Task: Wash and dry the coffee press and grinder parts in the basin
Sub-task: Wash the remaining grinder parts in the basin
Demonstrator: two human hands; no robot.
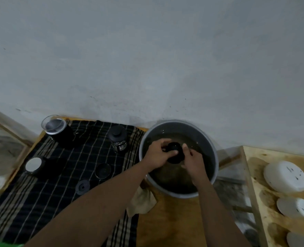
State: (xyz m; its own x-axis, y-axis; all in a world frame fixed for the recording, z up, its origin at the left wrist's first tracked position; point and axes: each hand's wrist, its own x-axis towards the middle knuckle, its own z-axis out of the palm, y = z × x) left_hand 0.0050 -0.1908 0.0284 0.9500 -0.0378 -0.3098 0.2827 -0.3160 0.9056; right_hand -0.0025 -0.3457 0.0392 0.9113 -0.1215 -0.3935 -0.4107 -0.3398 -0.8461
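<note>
A grey basin point(212, 143) of murky water stands on the wooden table. Over the water both hands hold a round black part point(174, 152). My left hand point(157, 155) grips it from the left, thumb across its front. My right hand point(192, 160) holds its right side, fingers curled round it. On the striped black cloth point(40, 198) to the left stand a coffee press point(118, 140), a black grinder with a clear top point(55, 128), a white-faced lid point(34, 164), a round dark lid point(103, 170) and a black disc point(82, 187).
A crumpled tan rag point(142, 202) lies by the basin's near left side. On the right a wooden shelf point(260, 168) carries three white round containers point(285, 176). A grey wall rises right behind the table. A framed pane point(3, 148) leans at far left.
</note>
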